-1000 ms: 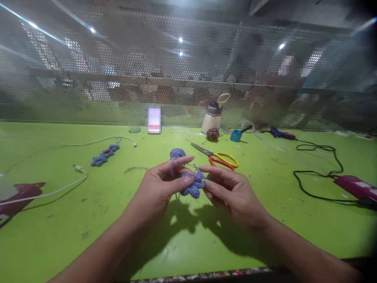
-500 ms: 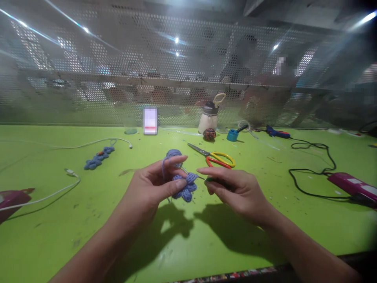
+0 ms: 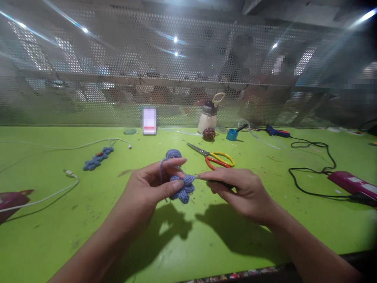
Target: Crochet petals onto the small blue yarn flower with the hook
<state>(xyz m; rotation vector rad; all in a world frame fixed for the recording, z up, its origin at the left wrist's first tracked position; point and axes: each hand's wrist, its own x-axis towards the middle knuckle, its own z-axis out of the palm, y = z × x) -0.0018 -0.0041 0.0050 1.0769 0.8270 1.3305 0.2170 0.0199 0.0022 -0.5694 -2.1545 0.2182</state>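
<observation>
Between the thumb and fingers of my left hand (image 3: 150,182) is a blue-purple crocheted flower (image 3: 184,190) with puffy petals. Yarn of the same colour loops over a raised finger of that hand. Just beyond the fingers lies the yarn ball (image 3: 173,153), partly covered by them. My right hand (image 3: 238,188) is closed around a crochet hook (image 3: 219,182) with a dark handle, its index finger stretched along the shaft. The hook's tip meets the upper right petal. Behind my right hand lie scissors (image 3: 221,156) with one yellow and one red-orange handle, blades apart.
A finished-looking blue crocheted strip (image 3: 98,158) lies at left near white cables (image 3: 118,139). Toward the mesh screen (image 3: 176,90) stand a phone (image 3: 149,121), a bottle (image 3: 207,118), a dark multicoloured ball (image 3: 209,134) and a blue pot (image 3: 232,135). A glue gun (image 3: 277,131) and purple power strip (image 3: 353,186) are at right.
My right index finger has straightened and slid forward along the hook toward the flower, so less of the shaft shows. My left hand keeps its grip, with only a slight shift.
</observation>
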